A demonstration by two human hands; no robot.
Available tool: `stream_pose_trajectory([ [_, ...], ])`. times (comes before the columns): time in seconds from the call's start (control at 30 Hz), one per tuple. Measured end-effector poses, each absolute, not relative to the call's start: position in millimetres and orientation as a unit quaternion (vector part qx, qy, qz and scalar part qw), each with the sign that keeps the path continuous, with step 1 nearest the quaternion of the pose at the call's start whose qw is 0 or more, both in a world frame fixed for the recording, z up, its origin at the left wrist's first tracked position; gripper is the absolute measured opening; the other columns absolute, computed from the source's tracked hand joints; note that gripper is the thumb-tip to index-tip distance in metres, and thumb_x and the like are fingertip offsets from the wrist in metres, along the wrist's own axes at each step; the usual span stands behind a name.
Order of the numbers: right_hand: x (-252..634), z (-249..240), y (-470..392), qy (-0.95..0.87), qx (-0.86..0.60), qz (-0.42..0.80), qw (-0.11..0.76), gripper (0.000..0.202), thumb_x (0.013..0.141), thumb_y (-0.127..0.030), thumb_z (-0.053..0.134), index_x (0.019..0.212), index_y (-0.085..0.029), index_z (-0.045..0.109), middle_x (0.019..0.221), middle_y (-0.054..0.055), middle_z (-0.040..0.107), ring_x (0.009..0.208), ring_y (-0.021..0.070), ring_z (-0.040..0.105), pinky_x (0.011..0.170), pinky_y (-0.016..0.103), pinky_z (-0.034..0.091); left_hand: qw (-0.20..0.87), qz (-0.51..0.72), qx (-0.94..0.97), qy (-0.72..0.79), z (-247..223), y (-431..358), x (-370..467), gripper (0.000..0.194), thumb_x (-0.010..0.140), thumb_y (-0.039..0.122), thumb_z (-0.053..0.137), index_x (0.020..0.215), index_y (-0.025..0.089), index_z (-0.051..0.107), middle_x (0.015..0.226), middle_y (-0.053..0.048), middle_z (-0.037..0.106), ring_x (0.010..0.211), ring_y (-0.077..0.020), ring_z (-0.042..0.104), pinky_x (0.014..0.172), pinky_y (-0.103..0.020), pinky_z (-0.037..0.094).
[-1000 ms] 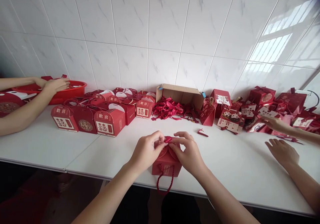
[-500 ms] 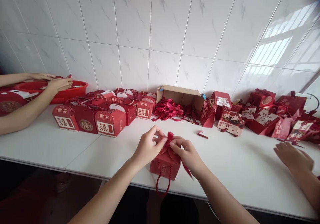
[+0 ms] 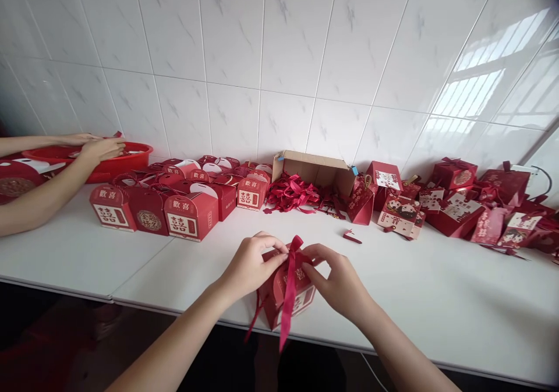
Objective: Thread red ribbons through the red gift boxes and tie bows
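Observation:
A small red gift box [image 3: 276, 299] stands turned at an angle near the table's front edge, between my hands. A dark pink ribbon [image 3: 288, 307] is tied at its top, and one tail hangs down across the box past the table edge. My left hand [image 3: 253, 267] pinches the top of the box from the left, thumb and forefinger beside the ribbon's knot. From the right, my right hand [image 3: 340, 275] grips the box's upper flap with thumb and fingers; its fingertips are partly hidden. A twisted cord handle [image 3: 255, 316] hangs at the box's left side.
Rows of red boxes [image 3: 187, 220] stand at left. Behind lies an open carton [image 3: 314, 162] with a heap of ribbons [image 3: 292, 193]. Finished-looking boxes [image 3: 454, 214] are piled right. Another person's hands [image 3: 102, 147] reach into a red basin [image 3: 140, 162]. A ribbon scrap [image 3: 351, 237] lies mid-table.
The box has been turned, so its labelled side now shows and the cord handle is at left. The ribbon tail falls over the front. Another person's hand at right has left the view.

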State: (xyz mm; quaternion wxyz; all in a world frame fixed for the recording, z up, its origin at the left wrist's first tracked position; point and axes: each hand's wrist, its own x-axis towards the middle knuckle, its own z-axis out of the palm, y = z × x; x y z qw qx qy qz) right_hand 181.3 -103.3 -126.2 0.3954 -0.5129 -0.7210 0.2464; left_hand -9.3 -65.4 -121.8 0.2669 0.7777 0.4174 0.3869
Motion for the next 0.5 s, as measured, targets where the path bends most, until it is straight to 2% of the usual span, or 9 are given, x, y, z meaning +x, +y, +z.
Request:
stream_pose_trajectory([
  [0.07, 186, -122, -110, -0.74, -0.521, 0.193, 0.38, 0.018, 0.083, -0.022, 0.051, 0.097, -0.025, 0.062, 0.087, 0.0, 0.071, 0.075, 0.0165, 0.062, 0.073, 0.031, 0.047, 0.278, 0.36, 0.796, 0.4, -116, -64, -13, 0.009, 0.081, 0.022, 0.059, 0.081, 0.02, 0.068, 0.092, -0.003, 0.066, 0.089, -0.0187, 0.063, 0.084, -0.032, 0.047],
  [0.13, 190, -113, -117, -0.756, -0.534, 0.158, 0.343, 0.017, 0.084, -0.025, 0.053, 0.099, -0.026, 0.062, 0.076, -0.002, 0.069, 0.065, 0.0156, 0.06, 0.066, 0.029, 0.044, 0.286, 0.329, 0.816, 0.379, -110, -63, -15, 0.009, 0.082, 0.022, 0.057, 0.081, 0.021, 0.066, 0.094, -0.003, 0.066, 0.091, -0.0184, 0.062, 0.085, -0.031, 0.047],
  [0.2, 193, -101, -122, -0.763, -0.545, 0.154, 0.311, 0.019, 0.086, -0.035, 0.054, 0.1, -0.026, 0.062, 0.062, -0.003, 0.064, 0.055, 0.0149, 0.056, 0.057, 0.027, 0.04, 0.288, 0.3, 0.833, 0.366, -103, -63, -16, 0.01, 0.083, 0.023, 0.055, 0.082, 0.021, 0.065, 0.094, -0.002, 0.066, 0.091, -0.0181, 0.061, 0.083, -0.03, 0.047],
  [0.27, 194, -90, -120, -0.754, -0.552, 0.172, 0.311, 0.029, 0.087, -0.047, 0.052, 0.1, -0.024, 0.063, 0.057, -0.002, 0.06, 0.051, 0.0145, 0.054, 0.052, 0.026, 0.038, 0.278, 0.275, 0.846, 0.363, -97, -62, -16, 0.011, 0.084, 0.024, 0.054, 0.083, 0.022, 0.064, 0.093, -0.001, 0.066, 0.09, -0.0181, 0.061, 0.082, -0.03, 0.047],
  [0.37, 193, -83, -104, -0.732, -0.546, 0.242, 0.329, 0.038, 0.086, -0.053, 0.051, 0.105, -0.021, 0.059, 0.074, 0.002, 0.066, 0.059, 0.0146, 0.06, 0.054, 0.025, 0.043, 0.251, 0.244, 0.865, 0.36, -87, -61, -17, 0.009, 0.082, 0.022, 0.055, 0.082, 0.022, 0.064, 0.089, 0.001, 0.067, 0.088, -0.0181, 0.06, 0.082, -0.029, 0.045],
  [0.43, 190, -85, -90, -0.721, -0.525, 0.319, 0.322, 0.033, 0.085, -0.046, 0.055, 0.105, -0.02, 0.057, 0.086, 0.004, 0.067, 0.065, 0.0144, 0.063, 0.056, 0.025, 0.045, 0.243, 0.222, 0.877, 0.35, -81, -61, -17, 0.01, 0.08, 0.02, 0.054, 0.082, 0.021, 0.064, 0.087, 0.001, 0.068, 0.085, -0.0173, 0.06, 0.078, -0.028, 0.045],
  [0.5, 187, -89, -81, -0.725, -0.494, 0.354, 0.323, 0.019, 0.083, -0.033, 0.058, 0.096, -0.019, 0.056, 0.083, 0.002, 0.064, 0.065, 0.0128, 0.06, 0.056, 0.023, 0.045, 0.241, 0.196, 0.885, 0.345, -76, -60, -17, 0.011, 0.079, 0.018, 0.053, 0.082, 0.021, 0.064, 0.086, 0.0, 0.068, 0.081, -0.0167, 0.06, 0.074, -0.027, 0.045],
])
